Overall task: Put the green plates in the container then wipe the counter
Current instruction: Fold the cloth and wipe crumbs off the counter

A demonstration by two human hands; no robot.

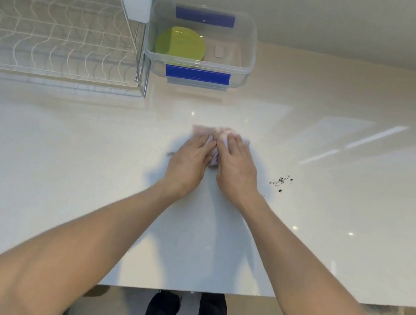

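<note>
Green plates (180, 43) lie inside the clear plastic container (249, 58) with blue clips at the back of the white counter (98, 157). A pale pink cloth (216, 132) is bunched on the counter's middle. My left hand (190, 159) and my right hand (236, 163) rest side by side on top of it, fingers curled over the fabric. Most of the cloth is hidden under my hands and looks blurred. A patch of dark crumbs (281, 182) lies on the counter to the right of my right hand.
A white wire dish rack (60, 37) stands at the back left, beside the container. A small pale object (219, 51) lies in the container next to the plates. The counter's front edge (186, 290) runs just above my feet.
</note>
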